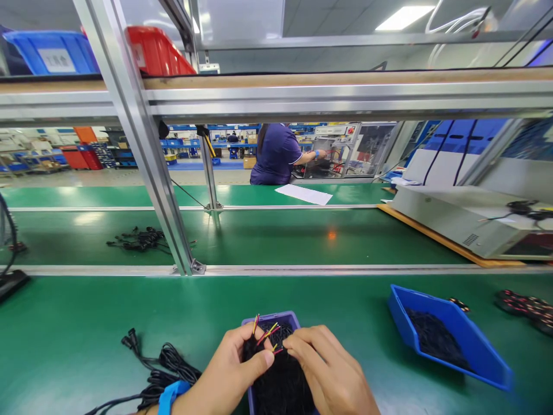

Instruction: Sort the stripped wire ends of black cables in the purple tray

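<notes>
My left hand (228, 366) and my right hand (324, 366) both grip a bundle of thin black wires (279, 374) above a small blue bin (270, 319). Short red, yellow and green wire ends (265, 335) poke out between my fingers. A blue wristband (171, 397) circles my left wrist. Beside that hand lies a coil of black cable with plugs (166, 372). To my right, a tilted blue tray (449, 334) holds more black wires. Farther right lies a dark bundle of cable with red marks (525, 308).
A green workbench belt (86, 323) runs across the view, with a black cable bunch (138, 239) on the belt beyond. An aluminium frame post (138, 127) rises at left. A pale equipment box (466, 222) sits at right. A co-worker (275, 155) stands beyond, working at a machine.
</notes>
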The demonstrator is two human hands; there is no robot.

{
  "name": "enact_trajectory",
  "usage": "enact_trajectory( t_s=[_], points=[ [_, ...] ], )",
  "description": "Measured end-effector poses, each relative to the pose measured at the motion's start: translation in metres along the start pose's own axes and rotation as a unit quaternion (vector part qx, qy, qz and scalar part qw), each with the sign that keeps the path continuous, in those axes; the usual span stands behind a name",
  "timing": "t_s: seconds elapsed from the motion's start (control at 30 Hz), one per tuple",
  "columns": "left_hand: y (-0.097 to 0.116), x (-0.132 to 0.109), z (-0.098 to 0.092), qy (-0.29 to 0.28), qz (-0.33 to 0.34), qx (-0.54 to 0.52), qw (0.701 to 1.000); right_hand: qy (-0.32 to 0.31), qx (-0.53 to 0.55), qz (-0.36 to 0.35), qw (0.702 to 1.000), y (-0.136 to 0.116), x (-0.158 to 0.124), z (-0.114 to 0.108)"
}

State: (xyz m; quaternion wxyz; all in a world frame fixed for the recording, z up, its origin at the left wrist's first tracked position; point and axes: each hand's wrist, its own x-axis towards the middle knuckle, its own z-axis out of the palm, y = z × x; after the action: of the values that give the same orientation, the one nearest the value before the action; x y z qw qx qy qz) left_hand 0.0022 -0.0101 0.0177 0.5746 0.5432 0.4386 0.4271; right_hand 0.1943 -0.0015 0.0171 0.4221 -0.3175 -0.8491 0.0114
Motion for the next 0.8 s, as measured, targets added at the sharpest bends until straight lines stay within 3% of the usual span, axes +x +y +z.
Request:
enact_trajectory(
  t_s=[0.37, 0.53, 0.8],
  points=[
    [-0.003, -0.001, 0.001, 0.012, 0.019, 0.003, 1.0, -0.059, -0.003, 0.017, 0.998, 0.001, -0.002, -0.004],
    [-0.004, 0.0, 0.001, 0.013, 0.025, 0.006, 1.0, -0.054, -0.002, 0.018, 0.998, 0.002, -0.002, -0.005],
    [-0.023, 0.006, -0.009, -0.042, 0.049, 0.016, 0.998, -0.056, 0.002, 0.003, 0.998, 0.008, -0.005, -0.003]
  ],
)
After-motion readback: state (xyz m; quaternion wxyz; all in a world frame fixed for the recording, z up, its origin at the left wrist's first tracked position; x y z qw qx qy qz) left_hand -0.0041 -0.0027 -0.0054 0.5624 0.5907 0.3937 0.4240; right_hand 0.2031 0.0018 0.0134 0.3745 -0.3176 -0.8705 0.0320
